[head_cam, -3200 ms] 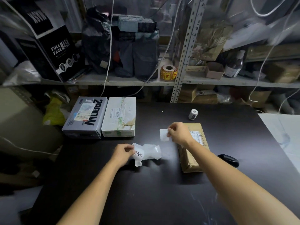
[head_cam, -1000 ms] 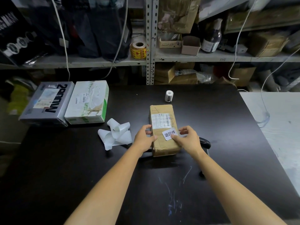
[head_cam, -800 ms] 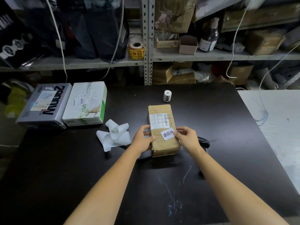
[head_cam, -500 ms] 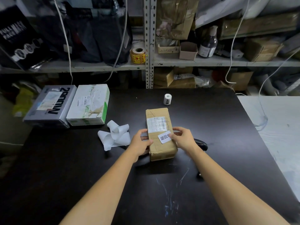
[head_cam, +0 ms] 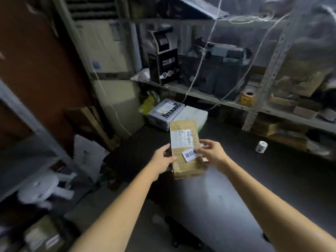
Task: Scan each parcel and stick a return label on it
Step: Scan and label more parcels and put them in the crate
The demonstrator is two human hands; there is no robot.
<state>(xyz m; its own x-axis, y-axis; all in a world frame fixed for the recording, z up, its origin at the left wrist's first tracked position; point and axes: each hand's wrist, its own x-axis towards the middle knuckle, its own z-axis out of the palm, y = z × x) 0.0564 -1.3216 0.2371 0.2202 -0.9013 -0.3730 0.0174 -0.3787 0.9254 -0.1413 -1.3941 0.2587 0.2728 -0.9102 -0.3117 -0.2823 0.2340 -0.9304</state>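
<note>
Both grips clamped on the parcel (head_cam: 182,137), mid-frame: left hand (head_cam: 163,159) on its left edge, right hand (head_cam: 211,153) thumb over the return label (head_cam: 189,155). Press label corners flat, keep parcel level.

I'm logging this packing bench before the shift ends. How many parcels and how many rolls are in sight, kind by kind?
Parcels: 3 (brown parcel gripped by the left hand and right hand, grey box, white box)
Rolls: 2 (white roll, yellow roll)
Total: 5
</note>
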